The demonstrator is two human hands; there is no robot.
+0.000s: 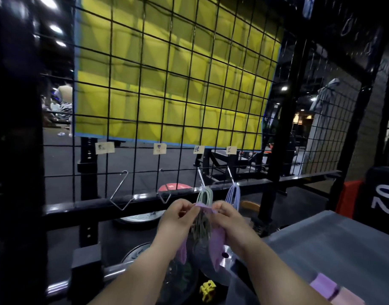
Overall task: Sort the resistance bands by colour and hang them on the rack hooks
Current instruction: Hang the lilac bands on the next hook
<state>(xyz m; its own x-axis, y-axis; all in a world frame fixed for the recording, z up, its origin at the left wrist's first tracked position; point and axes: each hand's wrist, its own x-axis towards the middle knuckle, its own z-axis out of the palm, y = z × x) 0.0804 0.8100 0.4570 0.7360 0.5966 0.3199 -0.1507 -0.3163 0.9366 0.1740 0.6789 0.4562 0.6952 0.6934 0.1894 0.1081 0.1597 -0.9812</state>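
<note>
**Between my fingertips: flat purple rubber band (217,243)**

Up left of my left hand (178,216), two bare steel wire hooks (122,209) hang on the black grid rack (79,205). Left and right hand (228,219) pinch the band's top edge. Beyond my right fingers hang pale green looped bands (204,195), then lavender looped bands (233,195).

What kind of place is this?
Most likely a gym: a red weight plate shows behind the wire rack, a barbell sits below, and resistance bands hang on hooks.
</note>
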